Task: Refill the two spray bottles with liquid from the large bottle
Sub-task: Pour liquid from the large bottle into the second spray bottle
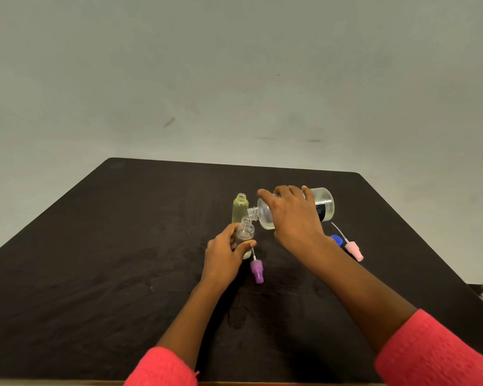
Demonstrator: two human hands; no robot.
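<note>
Large bottle [325,204] tipped on its side above the middle of the tabletop [123,246], uncapped neck pointing left and down, just over the open mouth of a clear spray bottle [246,232]; right hand [293,218] wrapped over the top, fingers clamped around its body. Clear spray bottle upright, gripped by the left hand [226,254], thumb and fingers closed on its lower half. Just behind, toward the far edge, a yellow-green spray bottle [240,208], upright and open. Purple spray head [256,270] lying just right of the left hand. Blue cap [337,240] and pink spray head [353,249] lying nearer the right edge, beside the right wrist. Pink sleeves [435,349] at the near edge.
</note>
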